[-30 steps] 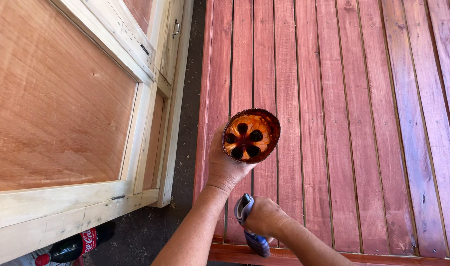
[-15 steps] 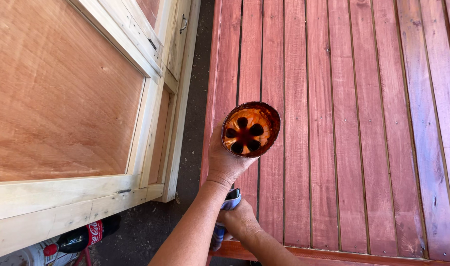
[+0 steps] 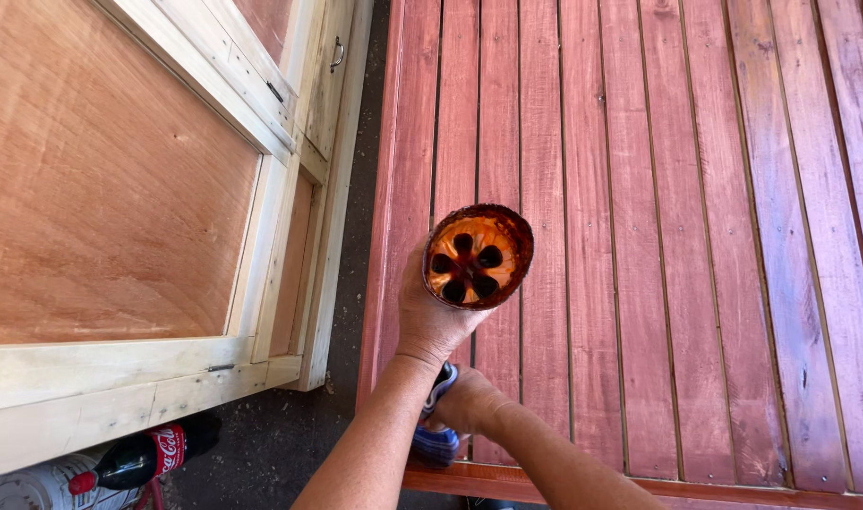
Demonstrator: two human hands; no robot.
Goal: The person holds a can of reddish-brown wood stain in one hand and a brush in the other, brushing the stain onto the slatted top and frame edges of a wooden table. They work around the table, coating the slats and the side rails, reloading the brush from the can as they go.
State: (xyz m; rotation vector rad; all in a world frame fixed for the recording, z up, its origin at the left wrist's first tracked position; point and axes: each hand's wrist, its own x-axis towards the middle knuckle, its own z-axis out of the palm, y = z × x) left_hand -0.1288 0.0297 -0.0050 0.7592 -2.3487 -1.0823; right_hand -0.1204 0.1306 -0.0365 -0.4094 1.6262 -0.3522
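- A blue and white cloth (image 3: 438,430) is gripped in the right hand (image 3: 464,401), low at the near edge of the boards (image 3: 696,236), partly hidden under the left wrist; the fingers are closed round it, seemingly pressed to the wood as for wiping
- A cut bottle (image 3: 477,255) is clasped from the left side by the left hand (image 3: 431,316), fingers wrapped round its wall; it is held upright above the boards, open top toward the camera, so the orange-brown liquid inside is kept level
- The bottle's lobed bottom is seen through the liquid as dark rounded spots; its rim is stained dark
- The boards are stained red-brown and run near to far, filling the right side; a glossier, wetter look is shown further right
- A dark bottle (image 3: 143,458) with a red label and red cap lies on the ground at near left, beside a pale round can (image 3: 34,486), only partly in view
- A pale wooden frame (image 3: 261,246) with plywood panels fills the left; a small metal handle (image 3: 337,54) is fixed at its far edge
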